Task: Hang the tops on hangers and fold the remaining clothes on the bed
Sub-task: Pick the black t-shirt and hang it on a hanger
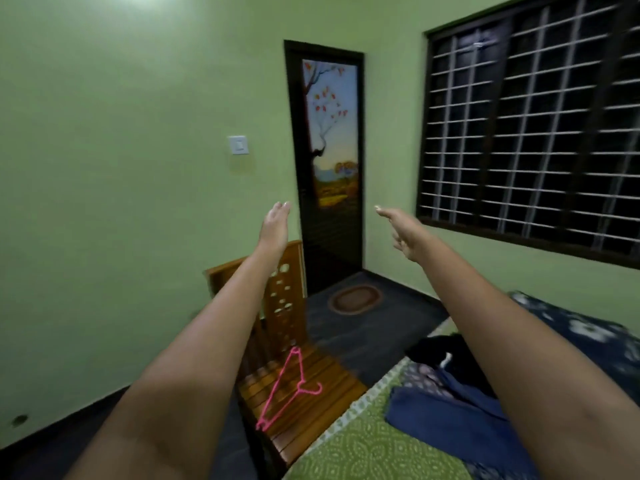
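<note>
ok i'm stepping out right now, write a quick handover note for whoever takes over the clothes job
Left hand: open, raised in the air, nothing in its grip.
Right hand: open, raised, holding nothing.
Pink hanger: lying bare on the wooden chair beside the bed.
Clothes: blue garment, black garment and a patterned piece heaped unfolded on the bed.
Done: nothing visible hung or folded.
Left: hang the tops, fold the rest.

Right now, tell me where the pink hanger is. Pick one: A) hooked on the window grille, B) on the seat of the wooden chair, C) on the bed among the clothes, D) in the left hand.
B: the pink hanger lies on the slatted seat of the wooden chair beside the bed, while both hands are raised in the air, holding nothing.
</note>
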### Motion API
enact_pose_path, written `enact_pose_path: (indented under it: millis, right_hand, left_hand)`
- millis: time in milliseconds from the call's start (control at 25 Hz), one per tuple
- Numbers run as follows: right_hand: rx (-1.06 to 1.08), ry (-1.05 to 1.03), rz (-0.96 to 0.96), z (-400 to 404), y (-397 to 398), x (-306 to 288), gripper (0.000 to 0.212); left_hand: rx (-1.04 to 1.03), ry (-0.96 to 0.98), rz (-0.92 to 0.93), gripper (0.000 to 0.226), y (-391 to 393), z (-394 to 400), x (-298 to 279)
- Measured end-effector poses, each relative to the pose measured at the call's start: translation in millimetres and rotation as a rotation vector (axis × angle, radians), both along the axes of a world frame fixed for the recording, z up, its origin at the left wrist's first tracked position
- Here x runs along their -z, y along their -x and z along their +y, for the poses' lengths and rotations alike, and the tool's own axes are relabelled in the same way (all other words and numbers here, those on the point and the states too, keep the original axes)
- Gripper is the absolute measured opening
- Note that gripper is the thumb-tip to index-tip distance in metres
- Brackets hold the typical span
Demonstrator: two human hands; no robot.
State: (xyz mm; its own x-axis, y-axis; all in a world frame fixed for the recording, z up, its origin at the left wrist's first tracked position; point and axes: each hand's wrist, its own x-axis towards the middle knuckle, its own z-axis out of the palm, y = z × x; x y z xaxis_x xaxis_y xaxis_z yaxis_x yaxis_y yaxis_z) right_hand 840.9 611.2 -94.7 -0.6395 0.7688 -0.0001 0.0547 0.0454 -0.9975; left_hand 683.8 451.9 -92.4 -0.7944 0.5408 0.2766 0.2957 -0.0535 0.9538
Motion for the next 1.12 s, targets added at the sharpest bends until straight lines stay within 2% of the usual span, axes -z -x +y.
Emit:
enact_pose_path:
  millis: [120, 240, 360, 480, 600, 760, 920, 1120]
  right_hand:
    - [0.280, 0.027, 0.016, 44, -35, -6, 0.056]
    - [0.501, 0.027, 0.030, 70, -80, -12, 0.062]
    - [0.716, 0.056, 0.020, 71, -123, -5, 0.065]
    - [0.849, 0.071, -0.011, 65, -152, 6, 0.059]
    - [0.904, 0.062, -0.043, 64, -170, 10, 0.057]
    - [0.945, 0.085, -0.125, 85, -181, 26, 0.065]
    - [0.901, 0.206, -0.218, 130, -191, 72, 0.063]
    - [0.841, 0.333, -0.458, 196, -194, 142, 0.058]
  left_hand:
    - [0.275, 0.010, -0.040, 0.052, 6, 81, -11]
    - [0.482, 0.012, -0.059, 0.057, 1, 146, -23]
    - [0.665, 0.041, -0.023, 0.054, -22, 191, -21]
    - [0.817, 0.058, -0.050, 0.052, -46, 226, -7]
    - [0.880, 0.082, -0.075, 0.053, -65, 252, 3]
    - [0.923, 0.120, -0.089, 0.053, -82, 279, 23]
    - [0.902, 0.207, -0.065, 0.055, -88, 316, 60]
    - [0.808, 0.371, -0.077, 0.061, -67, 375, 120]
